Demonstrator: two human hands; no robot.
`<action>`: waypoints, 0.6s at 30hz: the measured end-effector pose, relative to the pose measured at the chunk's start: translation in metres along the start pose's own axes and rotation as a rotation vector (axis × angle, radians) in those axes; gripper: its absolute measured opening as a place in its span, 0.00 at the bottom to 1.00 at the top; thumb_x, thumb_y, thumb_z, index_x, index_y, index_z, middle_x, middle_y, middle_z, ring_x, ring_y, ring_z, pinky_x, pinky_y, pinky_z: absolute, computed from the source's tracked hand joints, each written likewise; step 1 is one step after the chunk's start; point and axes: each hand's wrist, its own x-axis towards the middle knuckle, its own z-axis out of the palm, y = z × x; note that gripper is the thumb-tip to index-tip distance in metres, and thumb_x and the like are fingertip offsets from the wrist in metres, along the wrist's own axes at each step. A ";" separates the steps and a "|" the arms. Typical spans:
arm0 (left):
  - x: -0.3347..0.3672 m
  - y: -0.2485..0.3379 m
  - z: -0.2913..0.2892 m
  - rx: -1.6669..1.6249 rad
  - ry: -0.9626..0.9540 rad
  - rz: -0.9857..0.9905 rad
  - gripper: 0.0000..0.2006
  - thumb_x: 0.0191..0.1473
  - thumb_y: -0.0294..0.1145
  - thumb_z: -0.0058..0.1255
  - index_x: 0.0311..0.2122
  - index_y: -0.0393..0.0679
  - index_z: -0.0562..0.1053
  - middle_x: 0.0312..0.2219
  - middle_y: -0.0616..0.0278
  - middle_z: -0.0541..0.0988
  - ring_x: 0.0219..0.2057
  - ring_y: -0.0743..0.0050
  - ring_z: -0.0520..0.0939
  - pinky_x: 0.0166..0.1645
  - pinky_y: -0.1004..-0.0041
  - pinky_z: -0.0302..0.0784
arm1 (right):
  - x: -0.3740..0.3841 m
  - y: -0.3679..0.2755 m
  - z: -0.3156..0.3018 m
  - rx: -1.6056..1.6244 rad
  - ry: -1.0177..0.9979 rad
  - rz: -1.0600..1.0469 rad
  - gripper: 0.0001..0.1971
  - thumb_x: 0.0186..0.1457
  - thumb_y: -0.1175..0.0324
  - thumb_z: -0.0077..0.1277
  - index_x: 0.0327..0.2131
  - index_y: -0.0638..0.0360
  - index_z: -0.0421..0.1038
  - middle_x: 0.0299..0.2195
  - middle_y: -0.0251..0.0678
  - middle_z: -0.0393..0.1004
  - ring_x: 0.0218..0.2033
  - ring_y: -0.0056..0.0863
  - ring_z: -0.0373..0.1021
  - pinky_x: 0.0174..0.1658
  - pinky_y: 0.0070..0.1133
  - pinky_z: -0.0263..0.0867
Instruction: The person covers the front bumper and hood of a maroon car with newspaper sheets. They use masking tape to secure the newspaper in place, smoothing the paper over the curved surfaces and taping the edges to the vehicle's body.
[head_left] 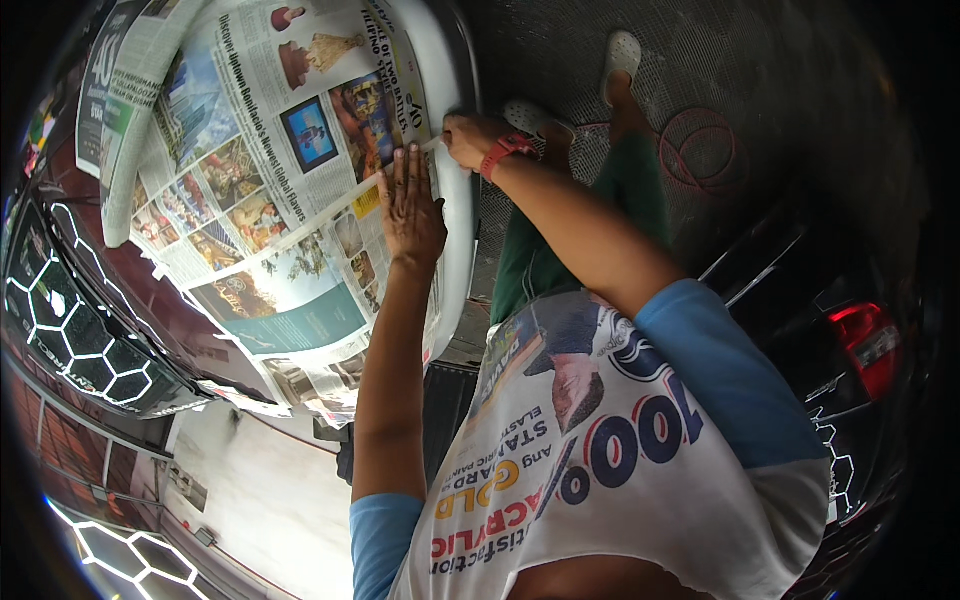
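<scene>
Newspaper sheets [262,135] cover a curved, white-edged car panel [462,215]. A narrow pale strip, seemingly masking tape [434,144], crosses the sheets where they meet and runs toward the panel's rim. My left hand [410,215] lies flat on the newspaper beside the strip, fingers stretched out. Just right of it, my right hand [470,142] is closed at the panel's edge, with the strip's end running into its fingers. Its fingertips are partly hidden. A red watch [507,153] circles my right wrist.
A rolled newspaper edge [135,145] rises at the far left. A coiled red hose [698,150] lies on the dark textured floor to the right. Behind my right side stands a dark car with a red tail light [866,345]. My feet in pale clogs [622,62] are near the panel.
</scene>
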 end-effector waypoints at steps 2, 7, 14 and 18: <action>0.010 -0.002 0.005 0.064 0.038 0.068 0.44 0.62 0.43 0.54 0.77 0.42 0.49 0.78 0.61 0.46 0.79 0.63 0.41 0.80 0.51 0.29 | 0.015 0.000 0.010 -0.033 0.024 -0.014 0.13 0.67 0.63 0.48 0.41 0.61 0.78 0.30 0.41 0.84 0.32 0.38 0.83 0.38 0.36 0.77; 0.031 0.002 0.004 0.304 -0.080 0.134 0.39 0.66 0.43 0.46 0.77 0.43 0.49 0.78 0.64 0.44 0.79 0.65 0.36 0.80 0.52 0.26 | 0.029 -0.011 0.013 0.090 -0.006 0.138 0.11 0.60 0.68 0.51 0.27 0.61 0.79 0.23 0.38 0.82 0.24 0.34 0.81 0.29 0.31 0.76; 0.037 0.003 0.007 0.409 -0.093 0.129 0.37 0.67 0.40 0.40 0.77 0.43 0.48 0.79 0.65 0.43 0.79 0.64 0.34 0.80 0.51 0.24 | -0.005 0.080 0.043 0.704 0.182 0.471 0.18 0.66 0.63 0.45 0.27 0.62 0.78 0.21 0.41 0.80 0.21 0.32 0.77 0.22 0.31 0.72; 0.045 0.000 0.010 0.476 -0.047 0.229 0.34 0.69 0.39 0.38 0.77 0.45 0.51 0.78 0.62 0.47 0.79 0.60 0.38 0.80 0.50 0.24 | -0.063 0.117 -0.021 1.423 0.219 0.623 0.13 0.66 0.66 0.47 0.42 0.65 0.77 0.23 0.42 0.80 0.17 0.29 0.75 0.20 0.27 0.71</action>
